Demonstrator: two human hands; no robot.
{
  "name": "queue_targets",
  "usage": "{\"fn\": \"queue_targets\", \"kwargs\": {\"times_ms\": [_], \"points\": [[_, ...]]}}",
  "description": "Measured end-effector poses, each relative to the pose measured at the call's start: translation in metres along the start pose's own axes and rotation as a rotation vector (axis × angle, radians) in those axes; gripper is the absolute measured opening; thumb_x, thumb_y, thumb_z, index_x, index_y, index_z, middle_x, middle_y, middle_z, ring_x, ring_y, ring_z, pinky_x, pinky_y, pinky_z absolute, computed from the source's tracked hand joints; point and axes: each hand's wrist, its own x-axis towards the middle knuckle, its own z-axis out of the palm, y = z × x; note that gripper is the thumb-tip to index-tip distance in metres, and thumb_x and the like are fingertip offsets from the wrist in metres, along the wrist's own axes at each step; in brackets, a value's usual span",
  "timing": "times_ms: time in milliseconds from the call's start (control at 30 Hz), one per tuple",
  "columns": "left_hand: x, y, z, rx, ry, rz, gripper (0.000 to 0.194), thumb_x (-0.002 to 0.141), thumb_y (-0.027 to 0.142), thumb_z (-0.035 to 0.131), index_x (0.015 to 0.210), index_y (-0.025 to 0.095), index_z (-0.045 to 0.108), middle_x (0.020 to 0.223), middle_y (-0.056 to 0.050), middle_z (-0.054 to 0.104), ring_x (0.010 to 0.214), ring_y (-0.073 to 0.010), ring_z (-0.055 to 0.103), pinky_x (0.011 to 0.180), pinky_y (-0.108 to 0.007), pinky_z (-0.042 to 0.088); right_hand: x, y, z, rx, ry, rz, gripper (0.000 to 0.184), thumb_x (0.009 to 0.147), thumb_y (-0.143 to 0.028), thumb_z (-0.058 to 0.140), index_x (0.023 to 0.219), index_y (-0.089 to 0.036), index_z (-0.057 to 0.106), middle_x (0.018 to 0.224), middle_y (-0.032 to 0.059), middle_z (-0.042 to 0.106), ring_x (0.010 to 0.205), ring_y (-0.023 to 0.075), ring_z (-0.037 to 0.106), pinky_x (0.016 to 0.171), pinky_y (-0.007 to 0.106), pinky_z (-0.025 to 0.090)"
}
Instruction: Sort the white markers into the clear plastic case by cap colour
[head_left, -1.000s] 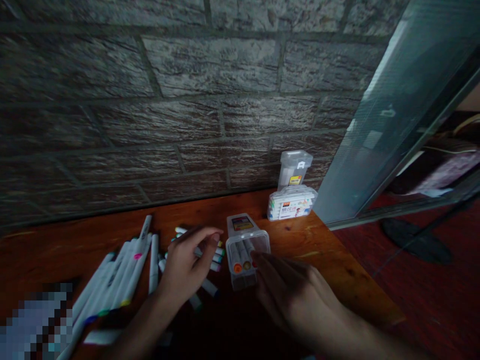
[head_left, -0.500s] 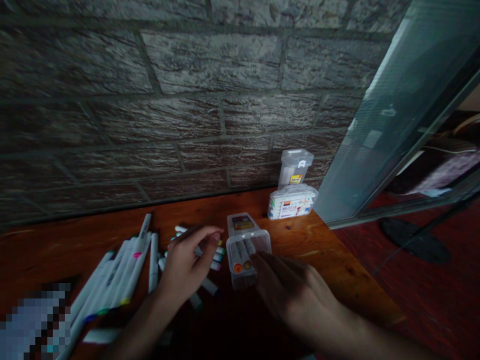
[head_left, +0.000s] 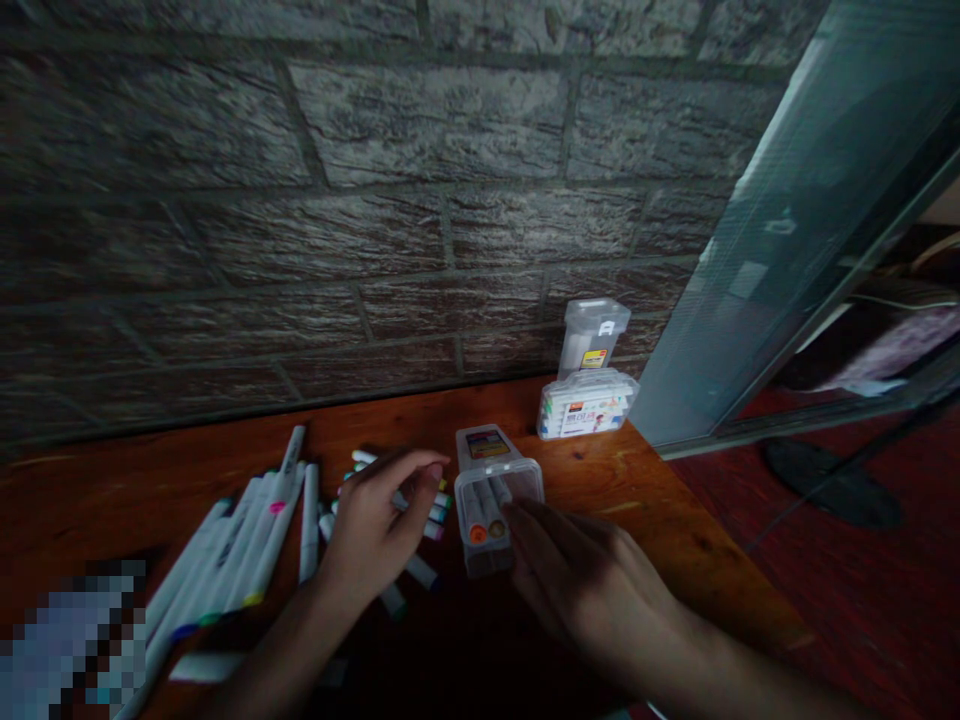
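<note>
A clear plastic marker case (head_left: 487,562) lies on its side with its open end towards me. Inside are markers (head_left: 478,534) with orange and ochre caps facing out. At the right side of this opening, my right hand (head_left: 589,575) has its fingers pinched together on the end of another marker, which they mostly hide. My left hand (head_left: 382,515) hovers left of the case, above a loose pile of white markers (head_left: 420,572). Its thumb and index finger curve loosely with a gap between them, and nothing shows in it.
More white markers (head_left: 244,545) lie in a row on the wooden table (head_left: 622,480) at the left. Behind the open case stand a filled clear pen box (head_left: 589,405) and a tall clear container (head_left: 592,335). A brick wall (head_left: 420,230) borders the table's back.
Both hands stay almost where they were, the right fingers still at the case opening. The whole view has shifted very slightly.
</note>
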Motion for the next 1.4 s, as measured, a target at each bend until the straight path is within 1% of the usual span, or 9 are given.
{"fn": "queue_targets", "kwargs": {"times_ms": [333, 733, 900, 967, 1033, 1100, 1200, 1300, 1400], "points": [[-0.002, 0.0, -0.001, -0.001, -0.012, -0.002, 0.017, 0.102, 0.024, 0.057, 0.106, 0.025, 0.074, 0.095, 0.001, 0.077, 0.084, -0.0155, 0.072, 0.074, -0.027, 0.052, 0.003, -0.001, -0.002, 0.007, 0.015, 0.013, 0.024, 0.097, -0.008, 0.047, 0.108, -0.006, 0.068, 0.099, 0.015, 0.076, 0.071, 0.0265, 0.074, 0.057, 0.037, 0.062], [0.0, -0.001, -0.001, -0.004, -0.009, -0.026, 0.019, 0.103, 0.027, 0.056, 0.105, 0.023, 0.074, 0.097, -0.001, 0.077, 0.087, -0.0173, 0.072, 0.076, -0.028, 0.052, 0.002, -0.005, -0.008, -0.003, 0.033, -0.002, 0.031, 0.097, -0.011, 0.046, 0.119, 0.0, 0.065, 0.105, 0.0195, 0.077, 0.077, 0.0277, 0.077, 0.06, 0.038, 0.065], [0.002, 0.001, -0.005, -0.004, 0.012, -0.026, 0.02, 0.103, 0.028, 0.056, 0.106, 0.022, 0.074, 0.096, -0.001, 0.077, 0.085, -0.0164, 0.072, 0.074, -0.027, 0.052, 0.008, -0.002, -0.03, 0.05, 0.177, -0.08, 0.02, 0.097, -0.01, 0.052, 0.112, -0.007, 0.065, 0.097, 0.0112, 0.079, 0.079, 0.022, 0.077, 0.067, 0.032, 0.063], [0.004, -0.001, -0.008, 0.009, 0.027, -0.042, 0.021, 0.103, 0.029, 0.056, 0.106, 0.021, 0.075, 0.096, -0.002, 0.078, 0.085, -0.0166, 0.073, 0.074, -0.027, 0.052, 0.018, 0.008, -0.039, 0.137, 0.258, -0.054, 0.017, 0.098, -0.011, 0.053, 0.109, -0.011, 0.066, 0.092, 0.008, 0.078, 0.075, 0.017, 0.075, 0.065, 0.026, 0.06], [0.007, -0.006, -0.012, 0.025, 0.046, -0.062, 0.022, 0.103, 0.029, 0.055, 0.107, 0.021, 0.075, 0.098, -0.002, 0.078, 0.087, -0.0172, 0.074, 0.074, -0.027, 0.053, 0.036, 0.025, -0.042, 0.199, 0.345, 0.053, 0.011, 0.097, -0.015, 0.058, 0.102, -0.014, 0.069, 0.079, 0.0033, 0.075, 0.062, 0.0136, 0.069, 0.057, 0.025, 0.054], [0.01, -0.015, -0.015, 0.068, 0.048, -0.078, 0.022, 0.102, 0.029, 0.055, 0.109, 0.021, 0.075, 0.102, -0.003, 0.079, 0.09, -0.0182, 0.075, 0.076, -0.028, 0.055, 0.056, 0.046, -0.036, 0.329, 0.386, 0.213, 0.014, 0.098, -0.022, 0.06, 0.096, -0.016, 0.072, 0.073, 0.0031, 0.073, 0.058, 0.0136, 0.066, 0.053, 0.025, 0.049], [0.013, -0.034, -0.019, 0.179, -0.07, -0.068, 0.026, 0.101, 0.024, 0.052, 0.113, 0.021, 0.075, 0.111, -0.005, 0.078, 0.099, -0.0212, 0.075, 0.086, -0.033, 0.057, 0.081, 0.075, -0.014, 0.668, 0.375, 0.42, 0.023, 0.097, -0.03, 0.057, 0.093, -0.013, 0.072, 0.067, 0.0035, 0.07, 0.05, 0.0121, 0.058, 0.045, 0.023, 0.04], [0.014, -0.05, -0.021, 0.235, -0.116, -0.07, 0.028, 0.098, 0.018, 0.052, 0.114, 0.02, 0.076, 0.112, -0.008, 0.079, 0.102, -0.0252, 0.075, 0.093, -0.039, 0.057, 0.083, 0.09, 0.01, 0.76, 0.362, 0.478, 0.029, 0.096, -0.034, 0.054, 0.092, -0.011, 0.071, 0.061, 0.0021, 0.066, 0.045, 0.0109, 0.052, 0.042, 0.022, 0.037], [0.012, -0.057, -0.02, 0.265, -0.174, -0.041, 0.03, 0.097, 0.017, 0.053, 0.116, 0.021, 0.077, 0.115, -0.008, 0.078, 0.109, -0.0275, 0.072, 0.098, -0.043, 0.055, 0.068, 0.092, 0.025, 0.717, 0.373, 0.473, 0.031, 0.097, -0.036, 0.054, 0.088, -0.011, 0.071, 0.059, 0.0024, 0.064, 0.05, 0.0128, 0.057, 0.048, 0.024, 0.042]]}}
